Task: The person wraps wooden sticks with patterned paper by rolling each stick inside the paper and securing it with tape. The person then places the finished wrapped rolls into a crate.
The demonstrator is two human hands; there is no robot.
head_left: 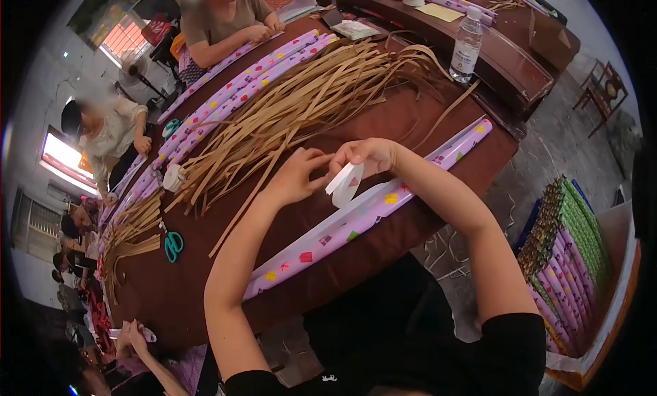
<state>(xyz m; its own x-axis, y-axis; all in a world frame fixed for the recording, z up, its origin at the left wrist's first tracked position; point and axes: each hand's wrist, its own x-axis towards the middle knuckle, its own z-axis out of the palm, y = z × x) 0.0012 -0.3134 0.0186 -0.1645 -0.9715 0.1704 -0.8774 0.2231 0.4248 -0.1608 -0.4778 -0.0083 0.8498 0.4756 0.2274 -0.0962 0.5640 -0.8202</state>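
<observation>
the white roll [348, 189] hangs just below the right hand [361, 158], whose fingers clamp it.

Table covering [181, 293]: reddish-brown, smooth, low sheen, material uncertain between leather-like sheet and cloth; the tan strips [287, 115] on it look flat, matt and papery, while the long lilac roll [328, 240] has a smooth, printed, faintly glossy skin. White tape roll [348, 185]: smooth, matt; black sleeve [513, 338]: matt cloth. Bottle [466, 46]: clear, glossy plastic; scissors handles [174, 247]: smooth teal plastic; chair [606, 95]: dark wood; desk [503, 61]: dark wood-like surface, polished along its edge.
</observation>
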